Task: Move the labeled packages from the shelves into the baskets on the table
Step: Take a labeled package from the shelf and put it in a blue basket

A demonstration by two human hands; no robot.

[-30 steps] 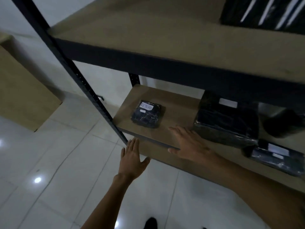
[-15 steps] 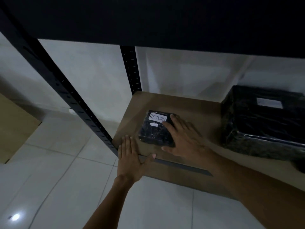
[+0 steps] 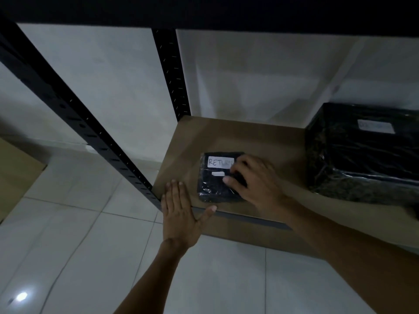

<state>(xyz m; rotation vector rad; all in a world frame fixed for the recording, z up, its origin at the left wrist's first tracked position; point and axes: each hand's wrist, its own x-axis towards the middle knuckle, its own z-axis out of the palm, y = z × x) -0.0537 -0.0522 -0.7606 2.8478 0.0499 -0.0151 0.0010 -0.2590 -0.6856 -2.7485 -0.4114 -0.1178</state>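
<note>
Both my hands are at the shelf. My left hand lies flat with straight fingers over its front edge, just beside the front post, holding nothing. My right hand curls its fingers round the right side of the small package, thumb on top. That package, marked RETURN, lies near the shelf's front left corner, well apart from the big package at right.

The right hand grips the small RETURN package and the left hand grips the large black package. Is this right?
No. The head view shows the left hand flat at the shelf edge, holding nothing; the right hand grips the RETURN package.
</note>
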